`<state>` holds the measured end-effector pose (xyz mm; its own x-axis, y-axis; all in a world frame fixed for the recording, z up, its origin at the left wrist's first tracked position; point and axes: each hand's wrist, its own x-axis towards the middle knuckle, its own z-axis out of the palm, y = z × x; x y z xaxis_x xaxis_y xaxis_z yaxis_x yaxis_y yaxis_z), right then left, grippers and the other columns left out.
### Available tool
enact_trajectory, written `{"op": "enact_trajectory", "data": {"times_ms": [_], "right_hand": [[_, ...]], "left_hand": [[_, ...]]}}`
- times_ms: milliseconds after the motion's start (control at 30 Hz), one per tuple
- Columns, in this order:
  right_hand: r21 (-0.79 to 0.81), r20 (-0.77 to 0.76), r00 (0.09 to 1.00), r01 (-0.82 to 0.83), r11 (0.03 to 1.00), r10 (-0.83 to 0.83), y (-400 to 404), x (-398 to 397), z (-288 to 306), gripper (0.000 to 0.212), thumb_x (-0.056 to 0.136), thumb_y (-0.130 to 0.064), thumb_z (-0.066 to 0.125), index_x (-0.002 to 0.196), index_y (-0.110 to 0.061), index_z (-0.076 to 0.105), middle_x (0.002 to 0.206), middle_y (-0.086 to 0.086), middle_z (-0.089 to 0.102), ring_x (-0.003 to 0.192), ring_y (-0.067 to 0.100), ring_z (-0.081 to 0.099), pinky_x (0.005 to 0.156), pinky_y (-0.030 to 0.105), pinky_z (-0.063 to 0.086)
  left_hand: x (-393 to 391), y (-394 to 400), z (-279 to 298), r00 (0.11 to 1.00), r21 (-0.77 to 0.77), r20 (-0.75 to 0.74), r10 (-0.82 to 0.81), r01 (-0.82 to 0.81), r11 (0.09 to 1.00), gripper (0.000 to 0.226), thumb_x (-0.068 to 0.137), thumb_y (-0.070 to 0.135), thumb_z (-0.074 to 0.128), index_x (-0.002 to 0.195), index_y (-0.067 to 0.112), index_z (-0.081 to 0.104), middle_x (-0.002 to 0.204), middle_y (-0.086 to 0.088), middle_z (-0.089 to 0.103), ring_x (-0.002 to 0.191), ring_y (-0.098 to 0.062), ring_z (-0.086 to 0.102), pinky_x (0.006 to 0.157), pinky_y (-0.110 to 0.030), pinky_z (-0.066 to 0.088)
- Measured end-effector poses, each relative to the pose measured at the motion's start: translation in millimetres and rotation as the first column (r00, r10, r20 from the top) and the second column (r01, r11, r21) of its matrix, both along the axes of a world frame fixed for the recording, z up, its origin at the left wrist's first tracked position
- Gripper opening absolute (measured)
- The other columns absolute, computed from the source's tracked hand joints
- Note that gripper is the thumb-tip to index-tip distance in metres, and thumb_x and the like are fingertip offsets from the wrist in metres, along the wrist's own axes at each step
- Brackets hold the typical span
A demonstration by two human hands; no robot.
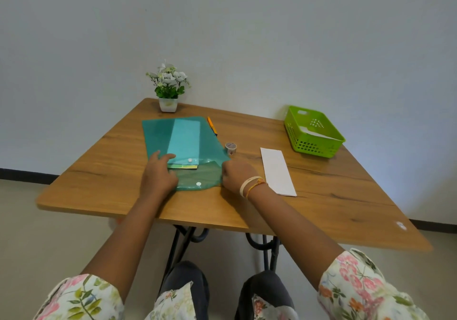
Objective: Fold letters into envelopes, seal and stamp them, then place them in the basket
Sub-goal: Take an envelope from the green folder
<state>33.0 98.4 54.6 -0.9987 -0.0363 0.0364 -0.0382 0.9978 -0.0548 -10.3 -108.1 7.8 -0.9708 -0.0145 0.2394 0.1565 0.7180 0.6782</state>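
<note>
On my feed the wooden desk [99,171] carries, at its far left corner, a small white pot of white artificial flowers [168,88]. Nearer me lies a translucent teal plastic snap-button folder [160,134] with its flap open toward me and pale sheets showing inside. My left hand [158,173] rests on the folder's mouth, fingers [166,157] stretched forward and loosely together, touching the papers there. Along the folder's far right edge lies an orange pen [212,125]. My right hand [238,175], with bands at the wrist, is curled at the right edge of the flap; I cannot tell whether its fingers pinch the plastic. Just beyond it stands a small roll of patterned tape [231,148]. Right of that, a long white folded letter [277,171] lies flat on the desk. At the far right corner sits the bright green perforated plastic basket [314,144], white paper inside.
</note>
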Motion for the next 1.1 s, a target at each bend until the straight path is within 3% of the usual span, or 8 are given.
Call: {"op": "enact_trajectory", "data": {"times_ms": [133, 300, 400, 567, 767, 933, 1100], "right_hand": [[-0.069, -0.087, 0.996, -0.022, 0.997, 0.016, -22, -4, -11, 0.022, 0.091, -0.014, 0.048, 0.103, -0.008, 0.065, 0.104, 0.014, 0.066, 0.095, 0.033, 0.063, 0.079, 0.036, 0.053], [-0.153, -0.192, 0.981, -0.029, 0.988, -0.001, -40, -13, -34, 0.020, 0.092, -0.012, 0.051, 0.102, -0.005, 0.067, 0.106, 0.013, 0.062, 0.096, 0.034, 0.062, 0.079, 0.040, 0.054], [-0.154, -0.249, 0.968, -0.061, 0.986, 0.021, -47, -20, -35, 0.024, 0.094, -0.023, 0.054, 0.110, -0.005, 0.060, 0.113, 0.013, 0.060, 0.105, 0.030, 0.055, 0.085, 0.040, 0.048], [-0.084, -0.156, 0.986, -0.072, 0.994, 0.058, -52, -36, -30, 0.049, 0.093, -0.043, 0.055, 0.128, -0.009, 0.050, 0.127, 0.012, 0.057, 0.115, 0.030, 0.049, 0.094, 0.038, 0.043], [0.030, -0.153, 0.981, -0.116, 0.993, 0.120, -70, -46, -23, 0.037, 0.094, -0.044, 0.051, 0.109, -0.011, 0.060, 0.109, 0.011, 0.067, 0.099, 0.032, 0.062, 0.072, 0.036, 0.048], [0.180, -0.201, 0.961, -0.154, 0.971, 0.190, -70, -46, -20, 0.021, 0.097, -0.013, 0.044, 0.102, -0.009, 0.064, 0.097, 0.014, 0.068, 0.089, 0.035, 0.065, 0.063, 0.035, 0.041], [-0.045, -0.451, 0.876, -0.213, 0.976, 0.171, -55, -23, -31, 0.017, 0.085, -0.024, 0.054, 0.085, -0.012, 0.066, 0.080, 0.006, 0.067, 0.073, 0.027, 0.062, 0.056, 0.030, 0.047]], "left_hand": [[11, 6, -1, 0.982, 0.148, -0.090, 0.165, -0.151, 0.977, 0.045, 0.083, -0.006, 0.049, 0.124, 0.007, 0.061, 0.136, -0.019, 0.045, 0.123, -0.035, 0.047, 0.096, -0.041, 0.043], [9, 6, -2, 0.948, 0.259, -0.183, 0.261, -0.209, 0.943, 0.023, 0.087, 0.003, 0.059, 0.110, 0.007, 0.063, 0.111, -0.015, 0.064, 0.100, -0.032, 0.058, 0.076, -0.034, 0.044], [9, 4, -2, 0.940, 0.278, -0.206, 0.272, -0.210, 0.937, 0.018, 0.089, 0.008, 0.061, 0.107, 0.010, 0.063, 0.105, -0.013, 0.066, 0.094, -0.031, 0.061, 0.071, -0.035, 0.048], [11, 6, -1, 0.926, 0.335, -0.212, 0.311, -0.230, 0.914, 0.015, 0.092, 0.017, 0.060, 0.103, 0.010, 0.067, 0.097, -0.013, 0.069, 0.087, -0.030, 0.062, 0.065, -0.031, 0.044], [10, 4, -4, 0.924, 0.323, -0.240, 0.299, -0.214, 0.922, 0.017, 0.091, 0.023, 0.061, 0.101, 0.012, 0.070, 0.095, -0.010, 0.071, 0.087, -0.028, 0.064, 0.068, -0.033, 0.050], [9, 6, -4, 0.931, 0.282, -0.234, 0.281, -0.212, 0.936, 0.020, 0.090, 0.022, 0.062, 0.105, 0.012, 0.071, 0.098, -0.010, 0.072, 0.087, -0.027, 0.065, 0.069, -0.031, 0.049], [8, 5, -2, 0.949, 0.151, -0.214, 0.232, -0.202, 0.968, 0.023, 0.091, 0.017, 0.060, 0.111, 0.012, 0.070, 0.105, -0.014, 0.070, 0.091, -0.033, 0.064, 0.073, -0.036, 0.050]]}}
